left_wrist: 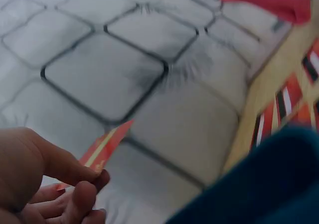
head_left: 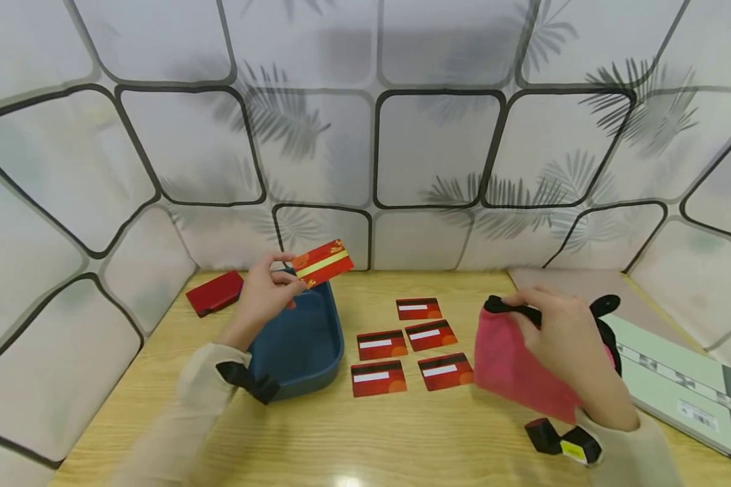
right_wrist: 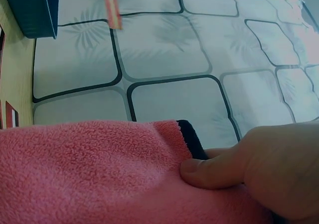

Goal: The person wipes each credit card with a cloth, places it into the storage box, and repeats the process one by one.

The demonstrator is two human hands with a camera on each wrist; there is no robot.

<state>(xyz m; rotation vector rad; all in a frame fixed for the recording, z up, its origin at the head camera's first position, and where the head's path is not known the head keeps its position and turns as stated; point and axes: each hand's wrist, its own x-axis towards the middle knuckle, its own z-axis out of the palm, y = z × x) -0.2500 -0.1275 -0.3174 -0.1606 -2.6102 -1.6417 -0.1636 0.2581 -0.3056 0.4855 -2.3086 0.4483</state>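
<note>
Above the blue bin [head_left: 297,338], my left hand [head_left: 268,287] pinches a red card [head_left: 327,262] with a yellow stripe between thumb and fingers. In the left wrist view the card [left_wrist: 107,147] shows at a slant. On the right, my right hand [head_left: 557,331] grips the black edge of a pink fleecy cloth [head_left: 512,358]. The right wrist view shows the thumb pressed on the cloth [right_wrist: 99,169] beside its black trim. Between the hands several red cards [head_left: 379,379] with white strips lie on the table, the nearest right one close to the cloth.
A dark red wallet-like case [head_left: 215,293] lies left of the bin. Pale green and grey flat boxes or folders [head_left: 676,379] lie on the right, partly behind the right hand. A patterned fabric wall [head_left: 438,149] encloses the wooden table [head_left: 378,446] at back and sides.
</note>
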